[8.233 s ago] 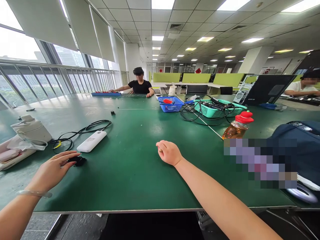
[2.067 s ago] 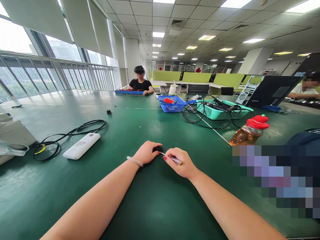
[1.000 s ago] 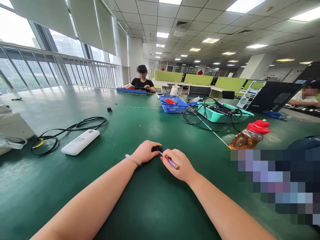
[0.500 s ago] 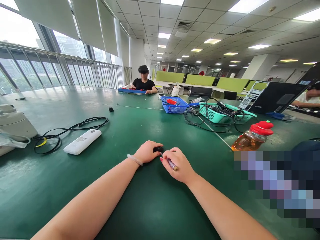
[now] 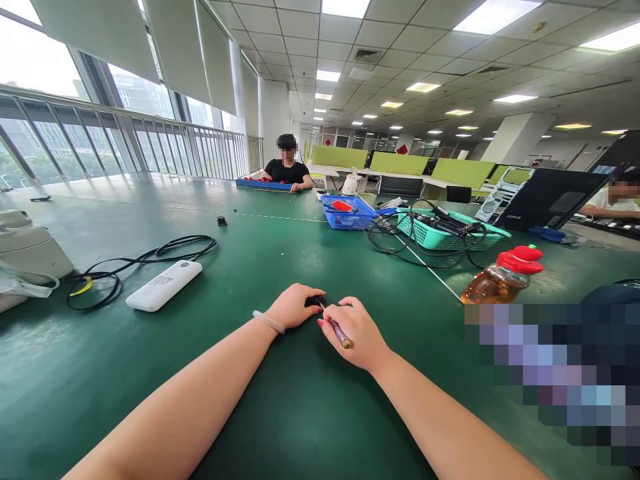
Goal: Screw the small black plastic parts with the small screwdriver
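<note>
Right of the white power bank (image 5: 164,285), the left hand (image 5: 295,306) pinches a small black part (image 5: 315,301) at its fingertips; farther right, the right hand (image 5: 357,331) clasps a screwdriver (image 5: 341,334) pointing towards that part.

- I watch from afar through one head-worn camera, looking forward and slightly down over the green surface (image 5: 280,420).
- My lens sits near, above the left grip (image 5: 295,307), right grip (image 5: 355,333) and forearms (image 5: 195,387).
- The wide frame runs from window railing (image 5: 170,137) at left to ceiling (image 5: 295,47) above, facing a distant co-worker (image 5: 287,171).
</note>
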### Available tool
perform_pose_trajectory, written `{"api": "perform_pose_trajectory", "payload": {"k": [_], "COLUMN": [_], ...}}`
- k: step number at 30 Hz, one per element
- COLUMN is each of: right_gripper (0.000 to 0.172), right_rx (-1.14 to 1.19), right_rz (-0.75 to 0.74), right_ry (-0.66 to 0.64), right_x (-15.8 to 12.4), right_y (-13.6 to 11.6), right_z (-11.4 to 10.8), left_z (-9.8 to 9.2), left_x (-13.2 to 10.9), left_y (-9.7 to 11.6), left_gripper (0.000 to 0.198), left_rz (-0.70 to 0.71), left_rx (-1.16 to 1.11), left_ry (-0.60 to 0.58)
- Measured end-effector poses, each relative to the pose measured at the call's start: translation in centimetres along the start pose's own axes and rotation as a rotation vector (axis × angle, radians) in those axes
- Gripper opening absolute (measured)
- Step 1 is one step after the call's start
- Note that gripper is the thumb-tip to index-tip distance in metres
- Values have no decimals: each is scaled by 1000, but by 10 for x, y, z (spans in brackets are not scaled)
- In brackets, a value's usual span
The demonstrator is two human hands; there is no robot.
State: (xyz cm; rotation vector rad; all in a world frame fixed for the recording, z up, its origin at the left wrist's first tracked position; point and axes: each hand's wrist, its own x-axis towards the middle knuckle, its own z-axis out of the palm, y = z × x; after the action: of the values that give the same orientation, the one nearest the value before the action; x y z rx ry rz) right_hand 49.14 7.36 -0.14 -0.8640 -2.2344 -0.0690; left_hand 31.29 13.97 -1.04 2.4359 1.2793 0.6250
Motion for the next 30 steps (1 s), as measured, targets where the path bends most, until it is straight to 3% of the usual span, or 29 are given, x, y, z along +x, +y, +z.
{"api": "perform_pose_trajectory", "payload": {"k": [7,23,30], "right_gripper": [15,18,18], "right_rx": [38,13,-25], "right_rz": [-63,18,-13], "right_ry": [15,-43,-87], "right_x": [-1,0,0], "right_y": [-4,-2,-4], "right_z": [-1,-3,1], "left_z": [1,1,2], "left_x": [1,1,1], "left_y": [-1,-1,-2], "left_gripper": [42,42,41], "left_rz": [20,12,3], "left_rx": [0,6,-7], "left_ry": [5,6,7]}}
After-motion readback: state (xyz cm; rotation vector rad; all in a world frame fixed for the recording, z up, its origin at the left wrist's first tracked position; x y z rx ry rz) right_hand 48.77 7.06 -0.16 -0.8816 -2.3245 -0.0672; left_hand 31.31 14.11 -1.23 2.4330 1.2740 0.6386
